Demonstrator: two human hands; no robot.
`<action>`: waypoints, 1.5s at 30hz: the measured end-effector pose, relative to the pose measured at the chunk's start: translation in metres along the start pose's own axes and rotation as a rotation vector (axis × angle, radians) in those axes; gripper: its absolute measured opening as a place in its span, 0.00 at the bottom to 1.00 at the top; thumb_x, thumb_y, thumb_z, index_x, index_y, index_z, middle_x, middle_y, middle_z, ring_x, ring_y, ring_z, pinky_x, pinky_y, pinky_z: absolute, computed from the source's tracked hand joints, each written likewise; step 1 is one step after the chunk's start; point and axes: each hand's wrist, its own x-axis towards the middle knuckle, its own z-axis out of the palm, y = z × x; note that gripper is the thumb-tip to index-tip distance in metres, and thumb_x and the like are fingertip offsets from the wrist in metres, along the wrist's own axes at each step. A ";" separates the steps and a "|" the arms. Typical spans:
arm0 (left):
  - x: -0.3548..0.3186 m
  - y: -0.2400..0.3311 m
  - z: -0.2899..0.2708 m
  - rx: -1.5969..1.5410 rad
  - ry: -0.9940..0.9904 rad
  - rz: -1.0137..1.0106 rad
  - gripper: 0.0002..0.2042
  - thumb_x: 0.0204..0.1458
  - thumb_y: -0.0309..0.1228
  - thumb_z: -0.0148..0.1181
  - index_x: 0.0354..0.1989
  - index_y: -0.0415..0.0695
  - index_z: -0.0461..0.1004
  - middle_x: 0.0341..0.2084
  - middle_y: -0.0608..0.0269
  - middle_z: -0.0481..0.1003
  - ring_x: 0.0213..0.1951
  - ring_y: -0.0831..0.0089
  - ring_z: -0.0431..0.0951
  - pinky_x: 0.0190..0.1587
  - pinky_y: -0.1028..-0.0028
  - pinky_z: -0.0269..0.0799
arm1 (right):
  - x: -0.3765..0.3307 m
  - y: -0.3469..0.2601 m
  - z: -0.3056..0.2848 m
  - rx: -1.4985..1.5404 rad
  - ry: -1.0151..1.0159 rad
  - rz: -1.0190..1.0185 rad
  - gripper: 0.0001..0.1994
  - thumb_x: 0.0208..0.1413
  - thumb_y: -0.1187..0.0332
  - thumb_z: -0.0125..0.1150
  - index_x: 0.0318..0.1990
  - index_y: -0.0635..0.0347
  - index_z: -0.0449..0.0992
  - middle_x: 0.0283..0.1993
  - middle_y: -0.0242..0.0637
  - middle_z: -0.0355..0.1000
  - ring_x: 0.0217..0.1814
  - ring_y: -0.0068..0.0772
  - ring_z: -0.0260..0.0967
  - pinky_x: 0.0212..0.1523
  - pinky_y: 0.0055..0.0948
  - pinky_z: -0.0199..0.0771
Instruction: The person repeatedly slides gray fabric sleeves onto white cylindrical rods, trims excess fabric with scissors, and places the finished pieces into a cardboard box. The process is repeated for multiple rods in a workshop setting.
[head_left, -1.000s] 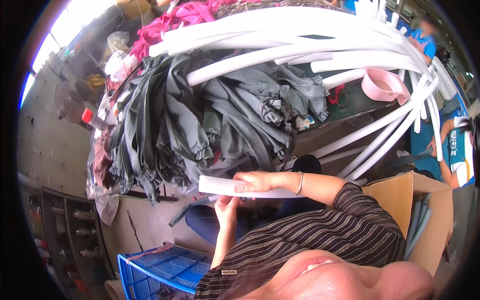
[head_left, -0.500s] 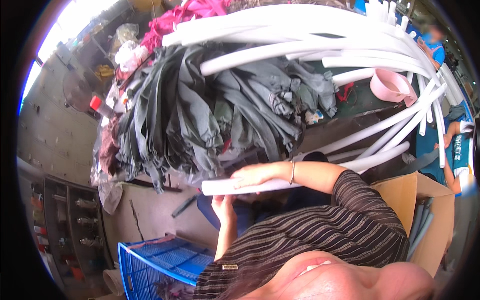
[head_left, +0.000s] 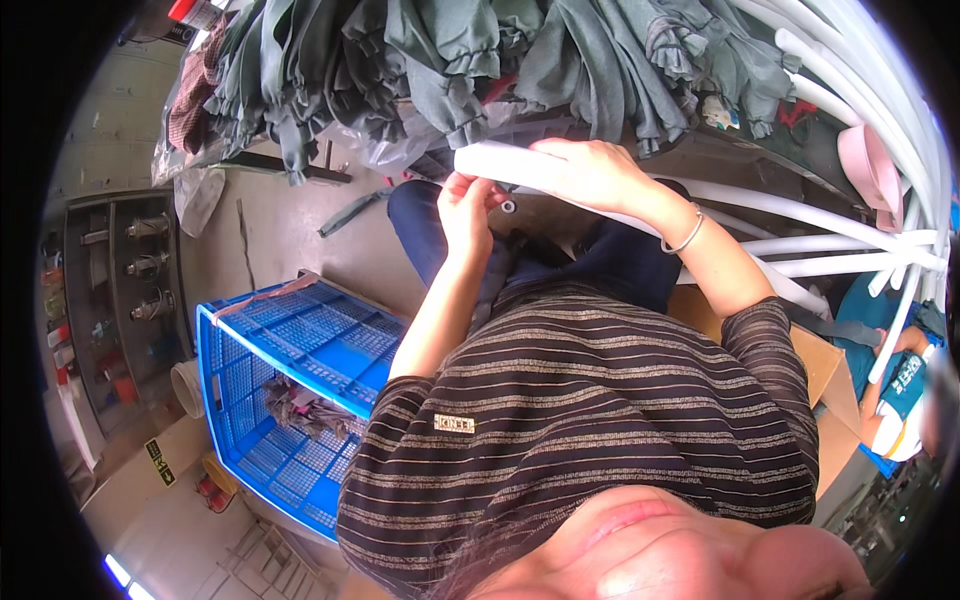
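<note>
A white foam tube (head_left: 495, 165) lies across in front of my body, its near end pointing left. My right hand (head_left: 598, 175), with a bangle on the wrist, is wrapped over the tube a little way behind that end. Just below the tube's end my left hand (head_left: 465, 212) is closed, fingertips pinched together close against the tube; what they pinch is too small to make out. A small pale ring (head_left: 509, 206) shows beside these fingers. Grey-green fabric pieces with gathered ends (head_left: 440, 65) hang in a thick bunch beyond both hands.
More white tubes (head_left: 820, 200) stick out at the right, near a pink band (head_left: 868, 170). A blue plastic crate (head_left: 300, 300) stands at my left with cloth inside. An open cardboard box (head_left: 835, 400) is at my right, and a co-worker's arm (head_left: 890, 350) shows behind it.
The view has tilted downward, so the fabric and tubes sit higher in the picture. My left fingers have curled into a pinch at the tube's end; my right hand still grips the tube.
</note>
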 end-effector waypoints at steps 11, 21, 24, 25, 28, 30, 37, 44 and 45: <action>-0.004 0.018 0.019 0.357 -0.160 0.151 0.09 0.49 0.21 0.57 0.39 0.35 0.71 0.28 0.62 0.75 0.32 0.77 0.74 0.38 0.78 0.70 | -0.008 0.012 0.001 0.639 -0.279 0.163 0.29 0.50 0.51 0.63 0.55 0.58 0.63 0.44 0.36 0.70 0.40 0.25 0.68 0.31 0.25 0.73; 0.010 0.008 0.002 0.564 -0.290 0.178 0.12 0.48 0.24 0.59 0.41 0.34 0.71 0.40 0.54 0.75 0.39 0.69 0.75 0.45 0.73 0.71 | 0.011 0.021 0.042 0.536 -0.017 -0.078 0.32 0.54 0.42 0.51 0.53 0.64 0.66 0.47 0.51 0.71 0.49 0.48 0.70 0.47 0.41 0.68; 0.009 0.010 0.005 0.518 -0.288 0.131 0.11 0.48 0.24 0.58 0.41 0.35 0.71 0.39 0.55 0.75 0.38 0.70 0.75 0.43 0.74 0.71 | 0.003 0.014 0.032 0.481 -0.040 -0.066 0.28 0.57 0.44 0.47 0.52 0.60 0.69 0.46 0.47 0.72 0.49 0.47 0.70 0.46 0.41 0.69; 0.009 0.011 0.004 0.484 -0.277 0.108 0.11 0.49 0.24 0.58 0.41 0.35 0.71 0.39 0.55 0.75 0.38 0.70 0.75 0.43 0.74 0.71 | -0.004 0.010 0.023 0.444 -0.038 -0.070 0.28 0.57 0.44 0.47 0.51 0.59 0.69 0.46 0.47 0.73 0.48 0.46 0.71 0.46 0.41 0.69; 0.005 0.011 0.014 0.409 -0.271 0.034 0.10 0.49 0.24 0.57 0.40 0.36 0.71 0.39 0.56 0.75 0.38 0.71 0.75 0.41 0.75 0.71 | 0.010 0.035 0.042 0.496 -0.016 -0.077 0.26 0.56 0.44 0.48 0.49 0.58 0.72 0.44 0.45 0.74 0.47 0.44 0.72 0.44 0.40 0.70; 0.002 0.013 0.007 0.363 -0.244 0.009 0.09 0.50 0.23 0.56 0.40 0.37 0.71 0.38 0.57 0.75 0.37 0.71 0.75 0.40 0.75 0.70 | -0.001 0.031 0.036 0.600 -0.068 -0.033 0.25 0.56 0.46 0.49 0.48 0.58 0.72 0.42 0.44 0.75 0.46 0.43 0.73 0.42 0.40 0.71; 0.005 0.009 0.011 0.518 -0.201 0.300 0.05 0.53 0.26 0.55 0.36 0.40 0.71 0.33 0.63 0.72 0.31 0.76 0.70 0.34 0.78 0.66 | 0.006 0.053 0.049 0.403 0.121 -0.062 0.20 0.50 0.51 0.56 0.45 0.54 0.74 0.39 0.42 0.75 0.42 0.42 0.74 0.39 0.40 0.72; -0.010 0.009 0.022 0.994 -0.201 0.801 0.10 0.56 0.29 0.50 0.35 0.30 0.67 0.33 0.52 0.70 0.37 0.64 0.69 0.44 0.67 0.65 | -0.022 0.035 0.035 0.348 0.183 -0.081 0.23 0.48 0.50 0.59 0.46 0.58 0.72 0.40 0.44 0.74 0.45 0.46 0.72 0.42 0.41 0.70; -0.011 0.008 0.028 0.998 -0.223 0.779 0.10 0.56 0.29 0.50 0.36 0.30 0.67 0.33 0.52 0.70 0.38 0.64 0.68 0.45 0.67 0.65 | -0.012 0.041 0.041 0.422 0.190 -0.095 0.25 0.49 0.50 0.59 0.47 0.59 0.70 0.41 0.46 0.74 0.46 0.47 0.71 0.43 0.41 0.70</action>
